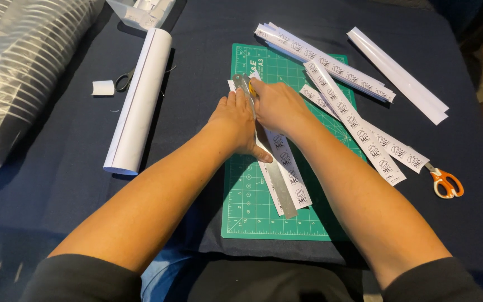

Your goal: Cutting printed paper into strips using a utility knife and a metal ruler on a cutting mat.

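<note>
Metal ruler lies mid-frame on the green cutting mat, long axis running from upper left near your hands down to lower right; near end points toward the mat's bottom edge. Printed paper strip sits under and just right of it, same diagonal.

Your left hand is flat, fingers stretched out, pressing down on the ruler's upper part. Your right hand is clenched around a yellow-handled cutter (mostly hidden, only a sliver of it shows) at the ruler's top end, touching the strip.

No containers in view. More printed strips fan out across the mat's right side onto the dark cloth. Orange-handled scissors at right. Rolled white paper left of the mat, black scissors just beside it. Stacked cups in a plastic sleeve upper left.
</note>
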